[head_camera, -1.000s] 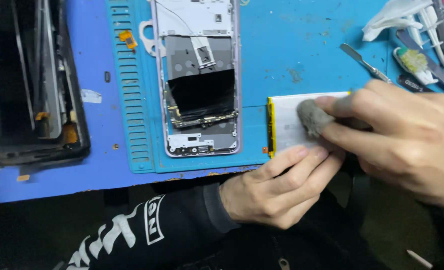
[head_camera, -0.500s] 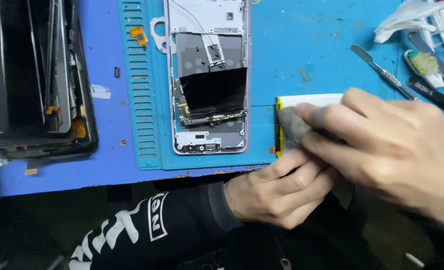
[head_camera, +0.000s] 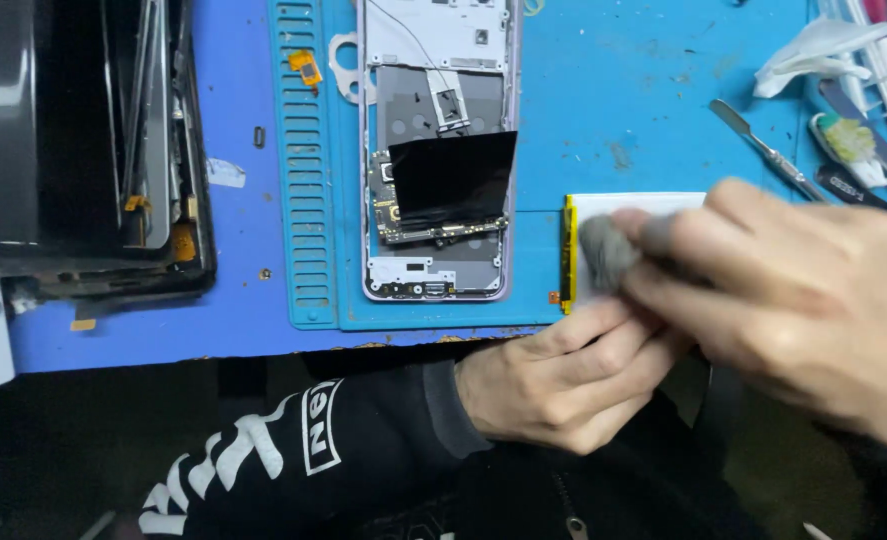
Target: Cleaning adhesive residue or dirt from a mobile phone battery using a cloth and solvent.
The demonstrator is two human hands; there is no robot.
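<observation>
Battery (head_camera: 631, 207), white and flat, lies on the blue mat (head_camera: 603, 110) at 3 o'clock of the opened phone (head_camera: 438, 150). Right hand (head_camera: 793, 300) pinches a grey wad (head_camera: 606, 250) onto it; left hand (head_camera: 563, 375) fingers press its near edge.

Head view, looking down on a blue table (head_camera: 243, 330). The right hand (head_camera: 793, 300) presses a grey wad (head_camera: 608, 250) onto a flat white battery (head_camera: 628, 215) — yellow strip along its left edge — while the left hand (head_camera: 563, 375) steadies the battery's near edge. Left of it lies an opened phone (head_camera: 438, 150) on a teal mat (head_camera: 308, 200); metal tools (head_camera: 763, 145) lie at upper right.
</observation>
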